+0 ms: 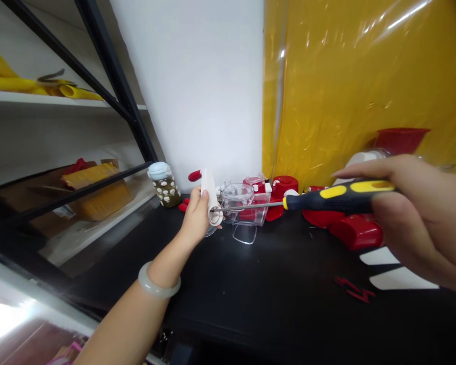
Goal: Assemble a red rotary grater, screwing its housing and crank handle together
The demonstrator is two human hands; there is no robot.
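My left hand (195, 215) is closed around a white plastic part (209, 190), long and rounded at its near end, held upright over the black table. In my right hand (421, 218) is a screwdriver (330, 198) with a black and yellow handle, gripped between thumb and fingers. Its long metal shaft runs leftward, and the tip meets the rounded lower end of the white part. Whether the tip sits in a screw is too small to tell. Just behind the shaft stand clear plastic containers (237, 195).
Red plastic pieces (359, 230) lie along the back of the black table (251, 299). White flat strips (401, 279) and small dark red parts (355, 290) are at the right. A patterned bottle (165, 187) stands at the back left, beside a black-framed shelf (110, 66).
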